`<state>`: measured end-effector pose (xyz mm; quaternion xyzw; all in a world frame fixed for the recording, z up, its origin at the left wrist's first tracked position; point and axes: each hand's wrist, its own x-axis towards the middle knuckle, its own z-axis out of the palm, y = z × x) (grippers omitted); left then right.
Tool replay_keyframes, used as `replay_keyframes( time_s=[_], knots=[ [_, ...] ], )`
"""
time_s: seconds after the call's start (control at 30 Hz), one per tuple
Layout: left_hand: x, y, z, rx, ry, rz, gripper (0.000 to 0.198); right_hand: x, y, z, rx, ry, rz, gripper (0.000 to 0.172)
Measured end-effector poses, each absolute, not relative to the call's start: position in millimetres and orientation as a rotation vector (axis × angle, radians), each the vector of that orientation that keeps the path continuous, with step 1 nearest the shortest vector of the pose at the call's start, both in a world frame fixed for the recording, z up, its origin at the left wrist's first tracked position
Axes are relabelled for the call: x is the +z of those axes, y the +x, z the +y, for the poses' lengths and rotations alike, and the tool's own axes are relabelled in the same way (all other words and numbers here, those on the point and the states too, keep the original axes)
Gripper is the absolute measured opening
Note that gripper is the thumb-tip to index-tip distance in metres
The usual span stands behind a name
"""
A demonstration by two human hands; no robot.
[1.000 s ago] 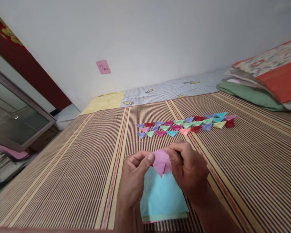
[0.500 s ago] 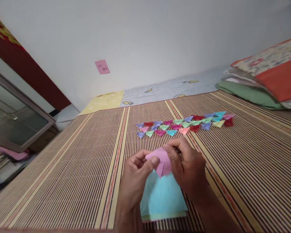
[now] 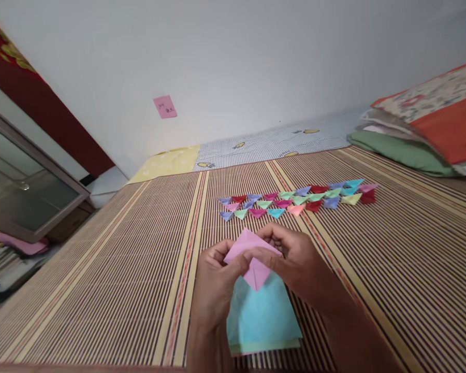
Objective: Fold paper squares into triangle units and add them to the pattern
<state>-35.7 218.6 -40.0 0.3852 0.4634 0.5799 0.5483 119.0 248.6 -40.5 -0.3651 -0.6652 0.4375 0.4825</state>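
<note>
A pink sheet of folding paper (image 3: 256, 272) is held up between both hands, its outline a diamond with a crease running down the lower half. My left hand (image 3: 216, 277) pinches its left corner, thumb on the front. On the other side my right hand (image 3: 295, 259) grips the right part, with its thumb laid across the middle and its fingers behind. Beneath the hands lies a stack of paper sheets (image 3: 264, 316), light blue on top with a pale green edge showing. Beyond them, several small folded paper triangles (image 3: 282, 203) in many colours lie in rows.
A striped bamboo mat (image 3: 140, 269) covers the bed. Folded bedding (image 3: 442, 124) is piled at the right. A pink note (image 3: 165, 106) is stuck to the white wall. On the left stand a glass-fronted cabinet (image 3: 27, 181) and a pile of books (image 3: 2, 261).
My right thumb has moved left across the paper, close to my left thumb. The pink paper now shows its upper point and a fuller diamond outline. The triangles and the stack stay put.
</note>
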Motion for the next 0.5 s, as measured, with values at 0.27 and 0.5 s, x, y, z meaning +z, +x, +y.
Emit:
replay_keyframes(
  time_s=[0.27,0.5],
  knots=[
    [-44,-40,221,1.304,1.009,1.052,0.024,-37,127,247,1.04,-0.905,-1.742,0.03],
    [-42,-45,219,1.294,1.026,1.075,0.025,-38,132,248,1.092,-0.886,-1.826,0.029]
  ],
)
